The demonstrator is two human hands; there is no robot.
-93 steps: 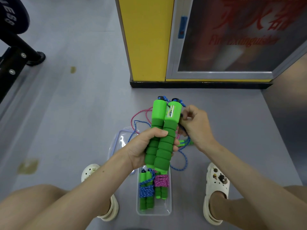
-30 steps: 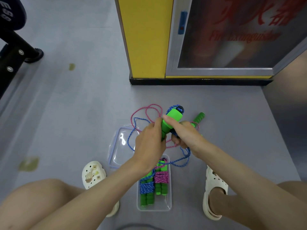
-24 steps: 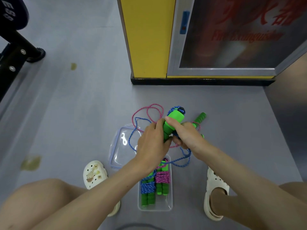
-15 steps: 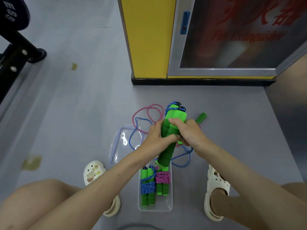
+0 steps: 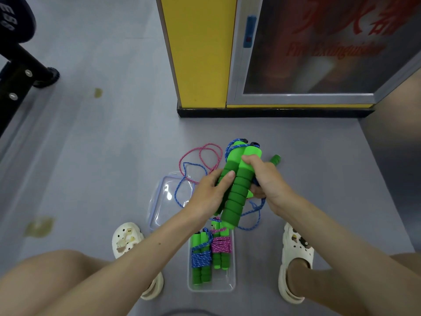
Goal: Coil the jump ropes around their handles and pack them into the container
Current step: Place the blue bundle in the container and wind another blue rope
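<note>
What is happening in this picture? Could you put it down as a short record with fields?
Held: pair of green handles, side by side
Left hand: grips the handles from the left
Right hand: grips them near the top
Blue rope: loose, trailing to the floor
Container: holds a blue-wrapped bundle and a pink-wrapped bundle
Lid: on the floor, beside the container
Pink rope: loose on the floor

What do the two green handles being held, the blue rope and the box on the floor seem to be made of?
Green handles: probably soft foam, matte, moulded in ribbed segments, with smoother, plastic-looking tops.
Blue rope: braided cord with light flecks, perhaps nylon or cotton.
Container: clear hard plastic, glossy; the bundles inside show through.
</note>
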